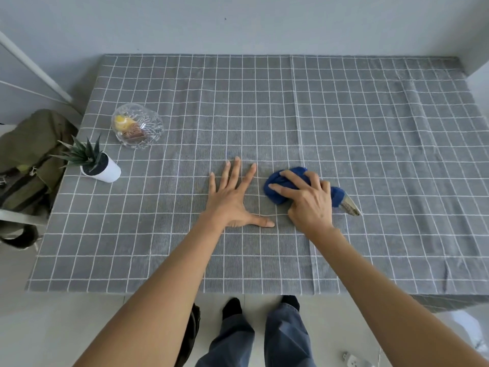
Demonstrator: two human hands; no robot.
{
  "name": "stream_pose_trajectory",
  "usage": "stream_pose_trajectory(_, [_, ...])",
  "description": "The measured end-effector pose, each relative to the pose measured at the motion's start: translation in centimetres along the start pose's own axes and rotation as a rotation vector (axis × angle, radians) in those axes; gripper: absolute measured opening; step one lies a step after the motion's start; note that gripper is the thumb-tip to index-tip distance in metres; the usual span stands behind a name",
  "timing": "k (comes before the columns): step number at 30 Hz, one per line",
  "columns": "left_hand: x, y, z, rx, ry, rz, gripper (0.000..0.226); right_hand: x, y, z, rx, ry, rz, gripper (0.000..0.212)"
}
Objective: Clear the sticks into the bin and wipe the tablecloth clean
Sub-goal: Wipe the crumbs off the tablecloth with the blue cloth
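Wiping step in hand, judging by the bare cloth: no sticks visible anywhere on the tablecloth (344,107), no bin in view. Right hand (307,200) curled over a bunched blue rag (275,189), fingers and palm clamping it down against the fabric just right of table centre. A grey, pointed end (350,206) protruding from under the rag at 4 o'clock of the hand; nature unclear. Left hand (232,200) flat and spread wide, palm down, fingers fanned toward 12 o'clock, thumb toward 3 o'clock, holding nothing, apparently pinning the fabric just beside the rag at its 9 o'clock.

Tablecloth: grey woven fabric with a white grid, covering the whole table, near edge hanging toward the floor. Fold creases running from 12 to 6 o'clock right of centre; slight rumpling toward 3 o'clock. No obvious stain or crumbs discernible at this resolution.

Next move, as a judgement: strokes of the rag across the unwiped areas with steady downward pressure, left hand anchoring the fabric against bunching.

Off the working area, at 10 o'clock: a glass bowl (137,129) and a small potted plant (98,168), well apart from both hands.
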State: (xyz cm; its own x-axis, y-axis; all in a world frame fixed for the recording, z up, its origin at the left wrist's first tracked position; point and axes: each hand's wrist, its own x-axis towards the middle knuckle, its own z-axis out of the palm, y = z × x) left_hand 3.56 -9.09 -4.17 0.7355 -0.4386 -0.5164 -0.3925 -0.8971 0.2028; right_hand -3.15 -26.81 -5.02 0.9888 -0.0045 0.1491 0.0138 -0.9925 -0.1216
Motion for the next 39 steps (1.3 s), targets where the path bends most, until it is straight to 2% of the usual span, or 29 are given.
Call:
stream_pose_trajectory(3, [-0.1,0.0,0.0,0.006,-0.003,0.0,0.14,0.1,-0.6,0.1,0.026,0.004,0.08,0.048])
stream_pose_trajectory(8, [0.0,0.0,0.0,0.008,-0.008,-0.001,0.14,-1.1,0.2,0.2,-0.025,0.005,-0.085,0.052])
stream_pose_trajectory(13, [-0.1,0.0,-0.2,0.015,-0.029,0.001,0.14,0.2,0.6,-0.2,0.004,-0.019,0.077,0.05])
stream_pose_trajectory(17, [-0.1,0.0,-0.1,0.015,-0.018,0.004,0.139,-2.8,0.2,0.1,-0.033,-0.019,-0.097,0.062])
stream_pose_trajectory(21, [-0.1,0.0,-0.2,0.017,-0.027,0.002,0.139,-3.4,0.3,-0.2,-0.091,-0.093,-0.094,0.074])
stream_pose_trajectory(28, [-0.3,0.1,-0.5,0.012,-0.035,0.002,0.138,-5.9,2.3,-0.9,-0.099,-0.038,-0.104,0.077])
stream_pose_trajectory(32, [-0.8,0.0,-0.4,-0.007,-0.028,0.019,0.14,-6.3,4.1,-1.7,-0.074,0.002,-0.01,0.056])
stream_pose_trajectory(34, [-1.7,-0.2,0.5,-0.012,-0.007,0.032,0.141,-5.0,3.8,-2.3,-0.027,0.019,0.034,0.059])
stream_pose_trajectory(39, [-2.7,-0.4,2.2,-0.011,0.048,0.02,0.141,-2.4,-0.4,-1.9,-0.029,-0.073,-0.121,0.057])
